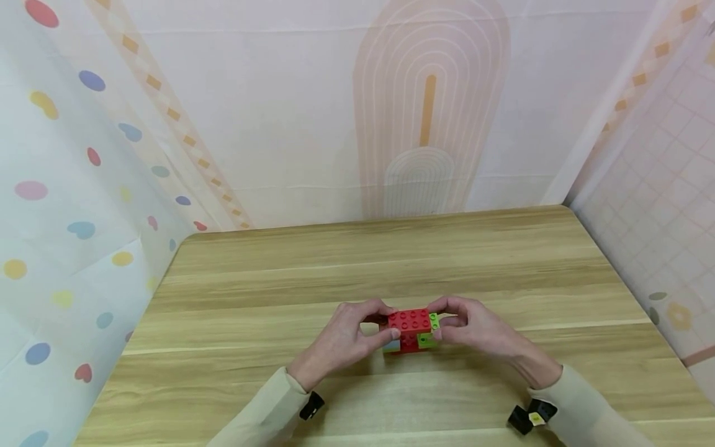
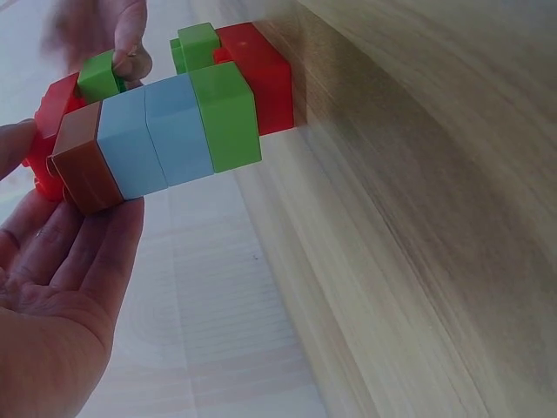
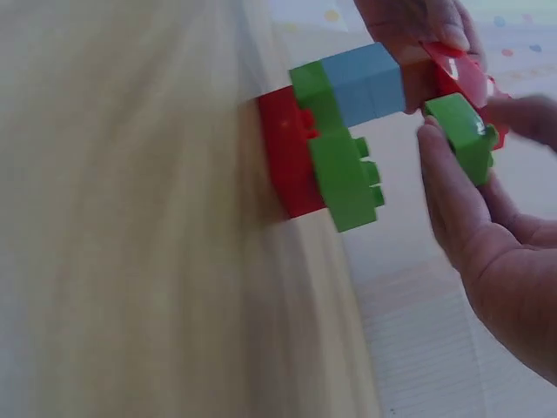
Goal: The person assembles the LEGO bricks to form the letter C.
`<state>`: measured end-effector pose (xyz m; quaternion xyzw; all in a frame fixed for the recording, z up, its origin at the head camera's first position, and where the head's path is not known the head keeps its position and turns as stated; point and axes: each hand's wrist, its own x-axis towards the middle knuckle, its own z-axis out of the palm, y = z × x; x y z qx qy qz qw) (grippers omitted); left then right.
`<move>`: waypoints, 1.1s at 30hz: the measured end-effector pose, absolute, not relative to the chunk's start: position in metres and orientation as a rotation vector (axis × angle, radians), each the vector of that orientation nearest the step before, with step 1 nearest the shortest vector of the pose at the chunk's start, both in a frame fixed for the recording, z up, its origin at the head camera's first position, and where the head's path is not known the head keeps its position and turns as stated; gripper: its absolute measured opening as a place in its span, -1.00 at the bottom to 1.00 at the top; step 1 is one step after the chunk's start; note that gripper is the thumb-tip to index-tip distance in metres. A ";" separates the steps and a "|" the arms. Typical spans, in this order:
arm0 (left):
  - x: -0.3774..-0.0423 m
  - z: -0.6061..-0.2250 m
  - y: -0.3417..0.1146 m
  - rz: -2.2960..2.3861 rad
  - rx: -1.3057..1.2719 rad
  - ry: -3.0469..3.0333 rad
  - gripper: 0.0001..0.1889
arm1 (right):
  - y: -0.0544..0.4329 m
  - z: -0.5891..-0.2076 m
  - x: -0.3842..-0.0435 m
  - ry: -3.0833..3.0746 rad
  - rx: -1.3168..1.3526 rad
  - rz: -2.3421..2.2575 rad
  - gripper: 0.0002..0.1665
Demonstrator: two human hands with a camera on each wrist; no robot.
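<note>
A stack of toy building bricks stands on the table. At its bottom is a red brick (image 3: 291, 161), with a green brick (image 3: 344, 183) joined at one end. Light blue bricks (image 2: 155, 135) rise at the left side, with a brown brick (image 2: 87, 161) above them. A red eight-stud brick (image 1: 409, 320) forms the top. My left hand (image 1: 346, 332) grips the stack's upper left end, thumb and fingers round the red top brick. With my right hand (image 1: 475, 326) I pinch a small green brick (image 3: 463, 138) beside that red brick's right end.
The wood-grain table (image 1: 234, 347) spreads around the stack. Patterned cloth (image 1: 301, 112) hangs behind the table and along both sides. Black wrist devices (image 1: 311, 405) sit at both cuffs.
</note>
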<state>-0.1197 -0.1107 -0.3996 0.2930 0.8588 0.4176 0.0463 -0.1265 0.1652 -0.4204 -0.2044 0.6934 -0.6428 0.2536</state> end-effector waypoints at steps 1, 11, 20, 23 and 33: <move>-0.120 -0.400 -0.111 1.273 0.895 2.623 -0.76 | 0.165 -0.419 -0.127 1.882 -0.567 -1.741 -0.54; -0.120 -0.401 -0.111 1.293 0.919 2.621 -0.81 | 0.153 -0.406 -0.130 1.968 -0.487 -1.666 -0.59; -0.120 -0.401 -0.111 1.296 0.933 2.612 -0.81 | 0.151 -0.402 -0.130 1.999 -0.510 -1.649 -0.61; -0.120 -0.402 -0.112 1.307 0.951 2.605 -0.78 | 0.151 -0.401 -0.130 2.004 -0.531 -1.638 -0.61; -0.116 -0.409 -0.112 1.336 0.954 2.620 -0.63 | 0.153 -0.407 -0.124 2.203 -0.674 -1.521 -0.51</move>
